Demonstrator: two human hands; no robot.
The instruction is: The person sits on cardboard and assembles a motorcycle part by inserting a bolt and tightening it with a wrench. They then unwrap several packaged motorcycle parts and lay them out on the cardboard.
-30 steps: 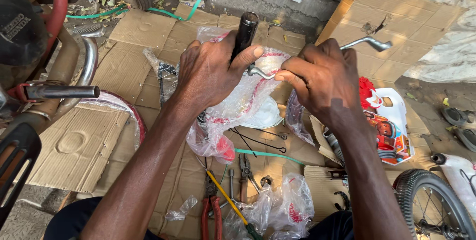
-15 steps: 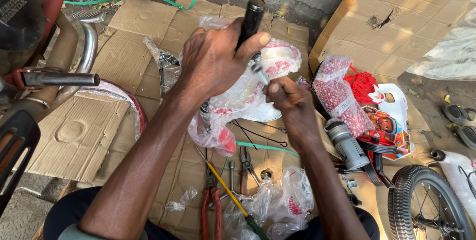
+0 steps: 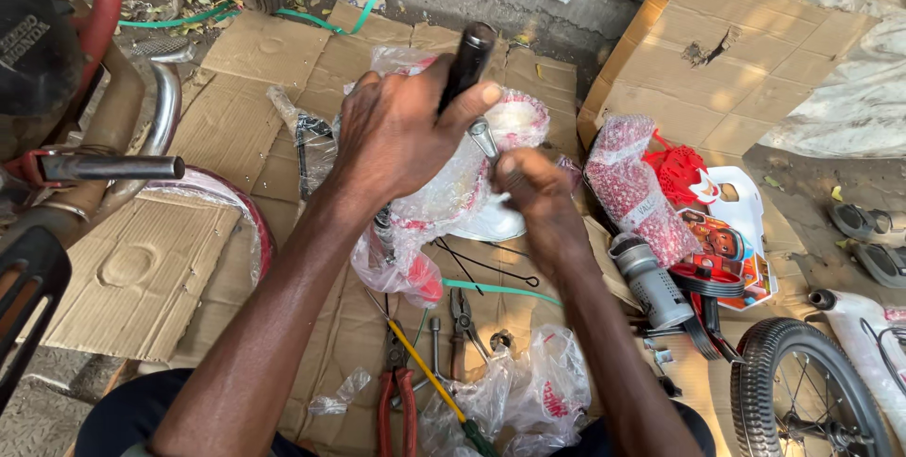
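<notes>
Right hand [image 3: 528, 194] shifted lower — left hand [image 3: 401, 131] gripping handlebar [image 3: 467, 60]

grip [image 3: 467, 65]: matt black rubber | wrap [image 3: 453, 197]: glossy clear plastic | flooring [image 3: 255, 108]: matt cardboard

The left hand [image 3: 401, 136] grips a handlebar grip [image 3: 467, 60] above flattened cardboard [image 3: 236, 108]; the right hand [image 3: 533, 197] sits just right of it, on the plastic-wrapped part [image 3: 453, 202] between them. Pliers [image 3: 396, 400] and a screwdriver [image 3: 434, 386] lie on the cardboard below the hands, beside plastic bags [image 3: 538, 391]. A wrapped bundle [image 3: 632, 188] lies to the right, a wheel [image 3: 802, 391] at lower right, a box [image 3: 746, 60] behind.
</notes>
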